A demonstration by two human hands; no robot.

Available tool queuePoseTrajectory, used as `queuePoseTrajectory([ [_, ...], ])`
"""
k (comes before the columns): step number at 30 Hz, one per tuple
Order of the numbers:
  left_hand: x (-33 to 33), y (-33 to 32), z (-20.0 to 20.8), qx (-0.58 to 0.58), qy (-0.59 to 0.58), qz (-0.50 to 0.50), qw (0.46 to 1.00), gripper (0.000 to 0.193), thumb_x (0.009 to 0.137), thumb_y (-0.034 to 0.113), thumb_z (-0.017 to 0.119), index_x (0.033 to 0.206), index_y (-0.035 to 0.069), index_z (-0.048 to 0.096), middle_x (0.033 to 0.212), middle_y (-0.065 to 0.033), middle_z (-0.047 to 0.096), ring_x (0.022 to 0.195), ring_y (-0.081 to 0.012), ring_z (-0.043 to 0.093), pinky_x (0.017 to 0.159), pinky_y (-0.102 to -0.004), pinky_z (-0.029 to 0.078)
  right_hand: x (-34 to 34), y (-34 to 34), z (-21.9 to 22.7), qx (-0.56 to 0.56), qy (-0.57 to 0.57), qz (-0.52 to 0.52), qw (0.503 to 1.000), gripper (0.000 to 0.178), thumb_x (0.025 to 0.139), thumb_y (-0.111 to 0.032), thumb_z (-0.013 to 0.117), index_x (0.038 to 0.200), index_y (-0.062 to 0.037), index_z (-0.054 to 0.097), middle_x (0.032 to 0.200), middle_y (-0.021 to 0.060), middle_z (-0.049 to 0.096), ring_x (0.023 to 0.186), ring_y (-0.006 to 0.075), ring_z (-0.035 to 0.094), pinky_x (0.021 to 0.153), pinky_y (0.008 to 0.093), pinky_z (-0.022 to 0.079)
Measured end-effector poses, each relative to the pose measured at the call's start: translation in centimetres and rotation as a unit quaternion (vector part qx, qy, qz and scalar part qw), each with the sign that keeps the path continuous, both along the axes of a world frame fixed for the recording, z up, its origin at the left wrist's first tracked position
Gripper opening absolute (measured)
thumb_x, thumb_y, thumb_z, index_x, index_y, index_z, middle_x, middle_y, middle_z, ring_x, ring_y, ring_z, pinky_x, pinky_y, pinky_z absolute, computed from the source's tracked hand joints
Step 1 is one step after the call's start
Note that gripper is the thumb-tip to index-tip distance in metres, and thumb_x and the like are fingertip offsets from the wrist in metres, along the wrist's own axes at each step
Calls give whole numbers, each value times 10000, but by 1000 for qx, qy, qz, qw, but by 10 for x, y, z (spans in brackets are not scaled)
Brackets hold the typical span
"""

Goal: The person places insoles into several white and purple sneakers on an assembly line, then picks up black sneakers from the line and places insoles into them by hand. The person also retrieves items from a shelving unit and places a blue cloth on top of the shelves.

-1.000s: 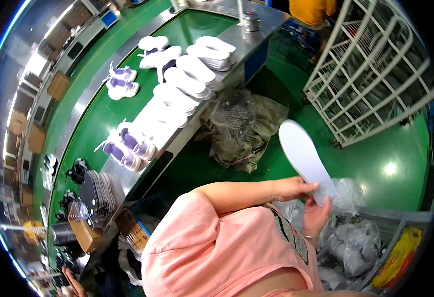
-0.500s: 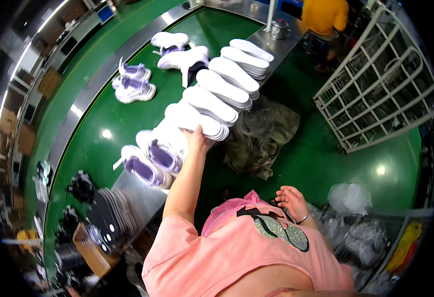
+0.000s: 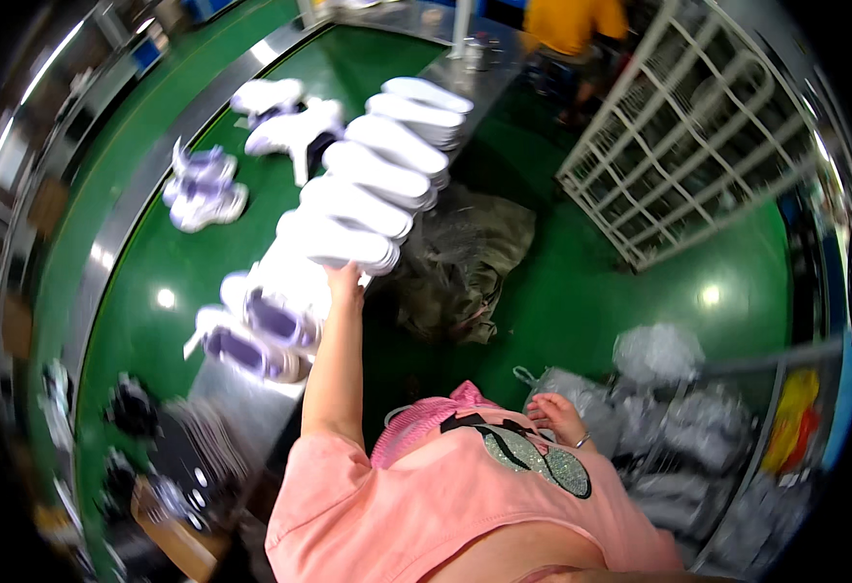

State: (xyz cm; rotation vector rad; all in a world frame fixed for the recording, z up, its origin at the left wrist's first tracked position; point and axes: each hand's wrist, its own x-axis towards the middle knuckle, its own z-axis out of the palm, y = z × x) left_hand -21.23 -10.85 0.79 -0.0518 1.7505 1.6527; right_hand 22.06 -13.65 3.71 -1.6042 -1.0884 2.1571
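A row of white insoles (image 3: 373, 170), laid in overlapping stacks, runs along the bench edge. At its near end my left hand (image 3: 345, 278) grips the edge of the nearest insole stack (image 3: 339, 238); the fingertips are partly lost in glare and blur. Left of that hand stand white sneakers with lilac lining (image 3: 275, 321). Low beside my body, my right hand (image 3: 556, 418) holds nothing, its fingers loosely bent and apart. A bracelet circles that wrist.
More white and lilac shoes (image 3: 203, 189) stand on the green surface (image 3: 188, 272). Dark insoles (image 3: 193, 442) are stacked near left, by a cardboard box (image 3: 169, 530). On the right are a white wire cage cart (image 3: 688, 136) and clear plastic bags (image 3: 659, 355). A person in yellow (image 3: 572, 24) is beyond.
The whole view has shifted, so the bench and insoles sit further left in the picture. My left hand stays at the nearest stack. My right hand is slightly lower, with its fingers more bent.
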Motion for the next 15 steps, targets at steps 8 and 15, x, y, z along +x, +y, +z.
queuePoseTrajectory([
  [8, 42, -153, 58, -74, 427, 90, 897, 384, 764, 116, 513, 1101, -33, 407, 983, -112, 473, 850, -192, 474, 755, -293, 388, -42, 51, -31, 155, -3, 246, 957, 198, 813, -170, 500, 946, -24, 506, 818, 35, 559, 666, 85, 530, 551, 195, 427],
  [15, -6, -264, 23, -88, 151, 233, 957, 694, 714, 253, 620, 1225, -8, 230, 1125, -140, 357, 958, -212, 401, 794, -295, 365, -181, 60, -10, 306, 66, 359, 879, 193, 782, -127, 533, 927, -1, 517, 773, 17, 552, 675, 74, 513, 617, 215, 430],
])
